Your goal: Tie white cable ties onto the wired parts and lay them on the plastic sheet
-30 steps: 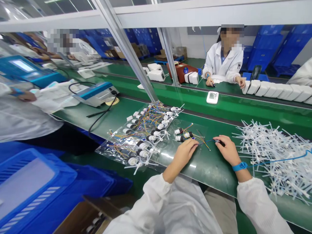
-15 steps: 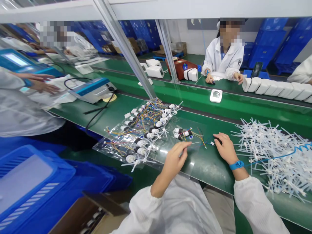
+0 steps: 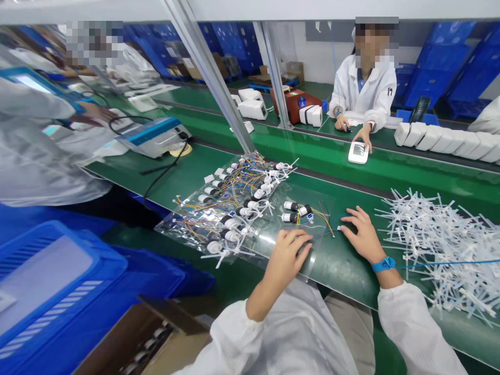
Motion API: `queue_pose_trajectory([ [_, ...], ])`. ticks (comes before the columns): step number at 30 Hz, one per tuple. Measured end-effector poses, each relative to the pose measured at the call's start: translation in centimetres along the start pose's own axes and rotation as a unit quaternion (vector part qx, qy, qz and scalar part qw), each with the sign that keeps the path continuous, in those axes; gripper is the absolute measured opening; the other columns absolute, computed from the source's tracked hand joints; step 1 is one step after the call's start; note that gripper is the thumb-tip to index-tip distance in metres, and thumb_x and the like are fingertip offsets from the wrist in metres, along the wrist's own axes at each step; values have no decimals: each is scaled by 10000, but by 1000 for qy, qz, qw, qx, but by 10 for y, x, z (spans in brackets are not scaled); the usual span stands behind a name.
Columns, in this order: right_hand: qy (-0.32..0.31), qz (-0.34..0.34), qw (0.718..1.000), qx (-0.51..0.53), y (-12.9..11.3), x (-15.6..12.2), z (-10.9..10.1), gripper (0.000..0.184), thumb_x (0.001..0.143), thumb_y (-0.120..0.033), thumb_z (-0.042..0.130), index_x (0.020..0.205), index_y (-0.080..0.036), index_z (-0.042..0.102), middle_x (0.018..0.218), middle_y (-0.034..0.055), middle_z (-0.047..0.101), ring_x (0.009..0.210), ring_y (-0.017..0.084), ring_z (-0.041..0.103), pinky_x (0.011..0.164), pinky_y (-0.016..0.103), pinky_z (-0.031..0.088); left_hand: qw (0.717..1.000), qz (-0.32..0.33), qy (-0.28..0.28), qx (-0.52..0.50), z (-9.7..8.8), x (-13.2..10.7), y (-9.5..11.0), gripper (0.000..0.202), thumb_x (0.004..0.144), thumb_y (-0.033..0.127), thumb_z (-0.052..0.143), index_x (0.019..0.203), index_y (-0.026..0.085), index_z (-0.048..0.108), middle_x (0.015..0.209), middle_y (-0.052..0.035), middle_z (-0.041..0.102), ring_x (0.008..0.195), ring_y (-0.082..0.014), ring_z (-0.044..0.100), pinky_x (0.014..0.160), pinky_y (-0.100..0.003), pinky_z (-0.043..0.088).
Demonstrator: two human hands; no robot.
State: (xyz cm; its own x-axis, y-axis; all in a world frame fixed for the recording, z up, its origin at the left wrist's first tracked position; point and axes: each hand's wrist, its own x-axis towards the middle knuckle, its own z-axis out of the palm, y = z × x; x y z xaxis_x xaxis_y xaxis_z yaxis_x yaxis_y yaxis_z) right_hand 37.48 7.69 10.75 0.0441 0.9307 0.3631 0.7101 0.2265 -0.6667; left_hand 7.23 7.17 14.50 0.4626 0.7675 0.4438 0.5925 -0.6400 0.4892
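My left hand (image 3: 287,252) rests low over the table's near edge, with its fingers loosely bent and thumb apart. Nothing shows in its grasp. Just beyond its fingertips lies a small group of black-and-white cylindrical parts with coloured wires (image 3: 297,210) on a clear plastic sheet. My right hand (image 3: 363,234) has its fingers spread above the green tabletop. Its thumb tip is at a small white connector (image 3: 339,228) on a thin wire; whether it touches is unclear. A blue wrist strap (image 3: 383,264) circles my right wrist.
Bagged rows of wired cylinders (image 3: 238,211) lie to the left. A heap of white cable ties (image 3: 449,255) covers the right side. A blue-grey machine (image 3: 156,136) stands back left. Across the belt (image 3: 320,151), a co-worker's hand (image 3: 364,136) touches a white square device (image 3: 358,152).
The co-worker's hand has reached onto the white square device. My right thumb has come closer to the small connector. My left hand has hardly moved, and the view has shifted slightly.
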Motion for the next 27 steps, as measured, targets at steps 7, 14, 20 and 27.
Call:
queue_pose_trajectory([
  [7, -48, -23, 998, -20, 1, 0, -1, 132, 988, -337, 714, 1046, -261, 805, 1516, 147, 689, 1618, 416, 392, 1317, 718, 338, 991, -58, -106, 49, 11, 16, 29, 438, 1084, 481, 694, 1472, 279, 677, 1098, -98, 806, 941, -311, 769, 785, -378, 576],
  [14, -27, -28, 999, 0, -12, 2, -8, 172, 1040, -357, 670, 1086, -280, 818, 1492, 124, 710, 1615, 396, 405, 1325, 694, 351, 981, -109, -109, 114, 48, 24, 15, 381, 1092, 453, 671, 1442, 308, 712, 1228, -98, 762, 781, -252, 767, 662, -330, 518],
  [20, -29, -40, 998, 39, -30, 5, -11, 196, 1058, -339, 633, 1156, -302, 799, 1303, 100, 798, 1446, 370, 605, 1254, 625, 469, 986, -88, -85, 114, 54, 17, 10, 357, 1125, 444, 605, 1447, 373, 740, 1146, -60, 770, 734, -208, 728, 601, -310, 452],
  [27, -55, -43, 995, 65, -44, 0, -7, 169, 1035, -315, 655, 1142, -296, 784, 1179, 90, 813, 1280, 334, 711, 1134, 525, 568, 989, -76, -76, 101, 52, 18, 10, 422, 1122, 474, 601, 1529, 408, 692, 1115, -55, 762, 761, -214, 728, 621, -313, 457],
])
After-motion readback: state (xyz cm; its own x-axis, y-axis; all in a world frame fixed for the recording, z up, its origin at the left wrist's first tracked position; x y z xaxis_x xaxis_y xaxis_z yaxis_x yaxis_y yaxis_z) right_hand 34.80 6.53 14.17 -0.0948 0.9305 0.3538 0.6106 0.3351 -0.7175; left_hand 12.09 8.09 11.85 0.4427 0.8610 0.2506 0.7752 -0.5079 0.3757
